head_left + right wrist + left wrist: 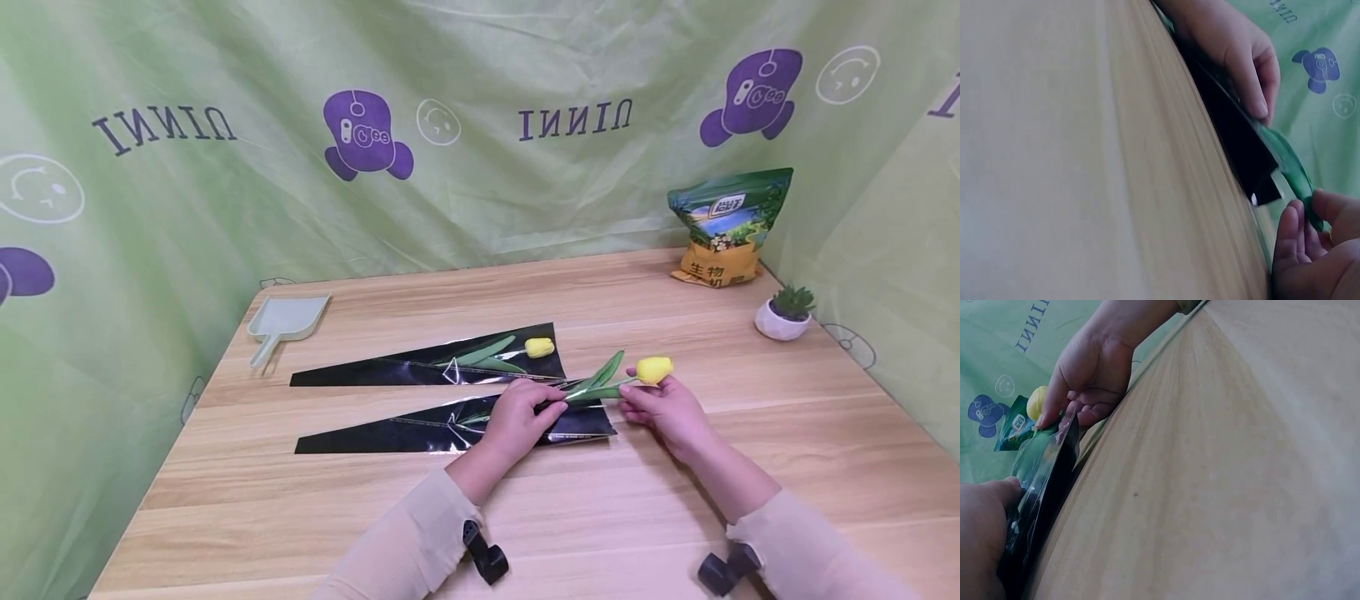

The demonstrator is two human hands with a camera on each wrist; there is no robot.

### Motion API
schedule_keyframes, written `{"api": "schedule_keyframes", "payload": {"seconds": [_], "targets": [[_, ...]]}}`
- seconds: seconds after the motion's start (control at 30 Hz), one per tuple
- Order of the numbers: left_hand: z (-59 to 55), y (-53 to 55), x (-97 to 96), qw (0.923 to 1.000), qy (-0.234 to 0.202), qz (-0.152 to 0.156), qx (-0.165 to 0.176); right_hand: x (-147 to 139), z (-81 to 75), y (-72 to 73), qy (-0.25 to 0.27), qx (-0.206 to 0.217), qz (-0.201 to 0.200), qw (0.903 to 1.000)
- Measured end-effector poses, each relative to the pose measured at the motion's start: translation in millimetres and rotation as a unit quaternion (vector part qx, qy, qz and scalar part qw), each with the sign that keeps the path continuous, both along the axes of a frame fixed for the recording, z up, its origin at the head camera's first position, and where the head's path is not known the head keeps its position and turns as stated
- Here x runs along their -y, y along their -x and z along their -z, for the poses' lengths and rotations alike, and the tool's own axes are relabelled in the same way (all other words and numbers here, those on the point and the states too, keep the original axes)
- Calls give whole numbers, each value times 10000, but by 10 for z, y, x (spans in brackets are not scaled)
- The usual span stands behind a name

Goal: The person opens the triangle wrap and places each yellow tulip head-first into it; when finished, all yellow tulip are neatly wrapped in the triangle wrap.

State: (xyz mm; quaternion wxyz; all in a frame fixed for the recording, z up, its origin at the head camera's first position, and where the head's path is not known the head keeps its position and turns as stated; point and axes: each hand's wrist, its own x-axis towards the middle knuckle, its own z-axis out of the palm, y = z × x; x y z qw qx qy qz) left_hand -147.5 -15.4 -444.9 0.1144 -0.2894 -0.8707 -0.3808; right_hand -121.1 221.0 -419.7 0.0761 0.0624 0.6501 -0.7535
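Observation:
A yellow tulip (654, 370) with green leaves lies partly inside the nearer black flower sleeve (375, 437), its bloom beyond the wide end. My right hand (671, 417) pinches the tulip's stem and leaf just below the bloom. At the sleeve's mouth, my left hand (521, 419) grips the clear-fronted sleeve around the leaves, covering part of both. In the left wrist view, clear film (1034, 478) stands off the black backing near the left thumb. The right wrist view shows a green leaf (1291, 165) running between both hands. Behind them lies another black sleeve (405, 370) holding a yellow tulip (538, 347).
A pale dustpan (288, 318) lies at the table's back left. A green and orange bag (723, 233) stands at the back right, with a small succulent in a white pot (782, 322) nearby. A green printed curtain (480, 200) encloses the wooden table (247, 525).

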Motion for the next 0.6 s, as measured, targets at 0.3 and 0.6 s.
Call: {"api": "schedule_keyframes", "payload": {"seconds": [0.3, 0.6], "targets": [[-2, -7, 10, 10000, 7, 39, -40, -269, -55, 93, -1392, -210, -717, 9874], [-29, -16, 10, 10000, 26, 74, -59, -523, -114, 174, -2360, -338, -1513, 9593]]}}
